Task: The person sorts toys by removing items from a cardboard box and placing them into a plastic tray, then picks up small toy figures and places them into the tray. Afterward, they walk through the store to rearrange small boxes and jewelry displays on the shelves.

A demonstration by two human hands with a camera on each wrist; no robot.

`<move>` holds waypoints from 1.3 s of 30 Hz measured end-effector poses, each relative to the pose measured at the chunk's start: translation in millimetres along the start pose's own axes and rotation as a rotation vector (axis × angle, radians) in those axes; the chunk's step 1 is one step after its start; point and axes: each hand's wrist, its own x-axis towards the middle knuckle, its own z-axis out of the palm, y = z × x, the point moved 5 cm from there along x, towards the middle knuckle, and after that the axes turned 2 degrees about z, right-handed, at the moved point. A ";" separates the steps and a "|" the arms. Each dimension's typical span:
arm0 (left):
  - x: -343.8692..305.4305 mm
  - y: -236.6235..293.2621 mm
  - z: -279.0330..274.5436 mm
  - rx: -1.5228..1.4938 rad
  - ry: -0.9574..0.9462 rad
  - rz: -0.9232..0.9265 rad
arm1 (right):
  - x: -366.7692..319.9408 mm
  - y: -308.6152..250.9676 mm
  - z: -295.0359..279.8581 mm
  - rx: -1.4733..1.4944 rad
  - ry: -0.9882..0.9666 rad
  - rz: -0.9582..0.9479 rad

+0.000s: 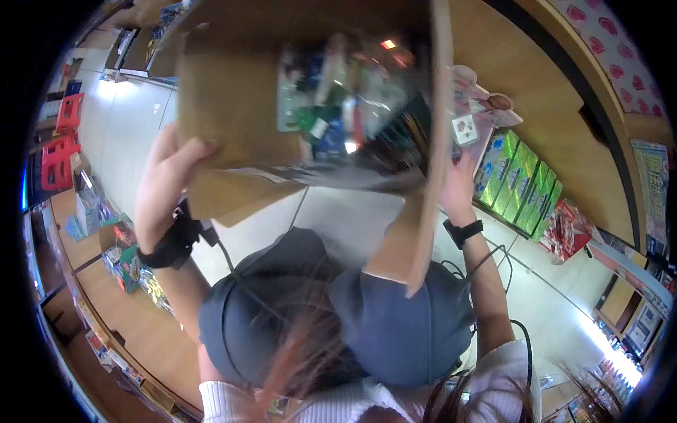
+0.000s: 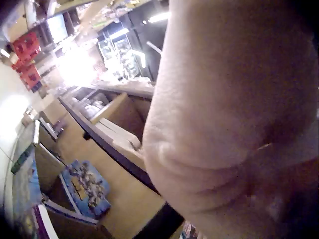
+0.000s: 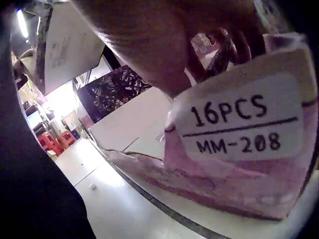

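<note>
A cardboard box (image 1: 233,106), tilted with its inside facing the camera, holds a blurred mix of small packaged goods (image 1: 352,106). The left hand (image 1: 166,176) grips its left side, thumb on the cardboard; the left wrist view shows mostly skin (image 2: 219,109), its fingers hidden. Just beyond the box's right wall, the right hand (image 1: 458,187) is at a pink package (image 1: 483,116). Close up in the right wrist view, curled fingers of the right hand (image 3: 164,45) hold the top of the pink package (image 3: 199,174), labelled "16PCS MM-208".
Green boxes (image 1: 518,183) stand in a row right of the right hand, with red packets (image 1: 568,229) beyond them. Red stools (image 1: 60,151) stand at the far left. Wooden shelving (image 1: 134,317) with goods runs along the left. The person's knees (image 1: 338,303) are below the box, above a tiled floor (image 1: 127,127).
</note>
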 end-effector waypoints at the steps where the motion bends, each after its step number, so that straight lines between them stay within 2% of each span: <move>1: 5.1 3.8 15.8 0.010 -0.137 0.047 | -0.6 -0.4 -2.5 -0.001 0.006 0.004; 3: 16.8 1.6 39.8 0.277 -0.211 0.004 | -3.2 -1.6 -8.3 -0.044 0.027 -0.009; 4: 20.0 14.2 65.4 0.193 -0.447 0.127 | -6.9 3.9 -3.2 -0.034 0.074 -0.037; 5: 25.9 11.3 83.0 0.136 -0.489 0.240 | -11.7 10.1 7.7 -0.138 0.008 -0.041; 6: 33.0 3.9 96.7 0.218 -0.521 0.278 | -17.5 22.5 22.7 -0.095 0.031 0.023; 7: 39.2 -0.9 111.0 0.295 -0.546 0.262 | -20.1 31.0 31.3 -0.051 0.054 0.088; 8: 45.6 -5.0 125.6 0.291 -0.590 0.293 | -26.6 39.0 42.8 -0.078 -0.051 0.095; 9: 51.5 -11.3 137.0 0.289 -0.634 0.325 | -27.2 37.8 40.3 -0.077 -0.046 0.105; 11: 68.6 -36.2 149.1 0.236 -0.642 0.302 | -22.3 22.6 24.5 -0.068 0.016 0.029; 12: 71.4 -36.0 152.4 0.177 -0.643 0.275 | -21.2 13.3 11.0 -0.005 0.044 -0.059; 13: 69.9 -36.9 152.9 0.191 -0.657 0.280 | -16.9 33.3 47.0 0.457 -0.102 0.119; 15: 67.2 -33.1 147.5 0.136 -0.511 0.326 | -21.6 19.9 21.2 -0.018 -0.004 -0.077; 16: 70.9 -32.2 147.2 0.196 -0.518 0.427 | -20.0 18.5 23.0 -0.020 0.009 -0.075; 17: 74.1 -35.7 147.3 0.206 -0.534 0.435 | -19.9 19.0 23.4 -0.017 0.016 -0.056; 19: 73.3 -37.4 144.8 0.244 -0.471 0.381 | -14.7 5.3 9.8 0.054 0.099 -0.135; 20: 73.1 -35.2 141.6 0.265 -0.401 0.425 | -13.5 6.4 11.4 0.159 0.093 -0.106; 21: 71.9 -31.2 141.1 0.273 -0.411 0.429 | -9.0 3.2 24.2 -0.095 -0.020 -0.209; 23: 73.0 -19.5 133.9 0.250 -0.383 0.437 | -9.5 7.3 30.9 0.448 0.092 -0.090; 24: 77.4 -17.8 129.9 0.302 -0.393 0.448 | -6.7 -0.7 45.9 -0.333 -0.106 -0.309; 25: 79.1 -17.7 128.6 0.308 -0.400 0.451 | -5.6 0.8 50.4 -0.287 -0.156 -0.290; 27: 80.6 -18.7 124.3 0.404 -0.330 0.416 | -2.8 -2.2 34.2 -0.078 0.017 -0.283; 28: 77.4 -16.0 128.1 0.347 -0.346 0.422 | -1.2 -1.1 30.9 -0.077 0.019 -0.278; 30: 75.7 -12.8 129.0 0.394 -0.339 0.454 | 0.7 1.9 32.5 -0.209 -0.152 -0.254; 33: 71.1 -7.6 131.7 0.460 -0.317 0.495 | 2.3 1.1 24.4 -0.357 -0.205 -0.222; 37: 64.0 -6.3 134.7 0.562 -0.288 0.503 | 2.3 -0.9 14.3 -0.328 -0.124 -0.206; 39: 63.5 -3.3 135.7 0.565 -0.286 0.488 | 2.2 -2.7 12.1 -0.326 -0.094 -0.262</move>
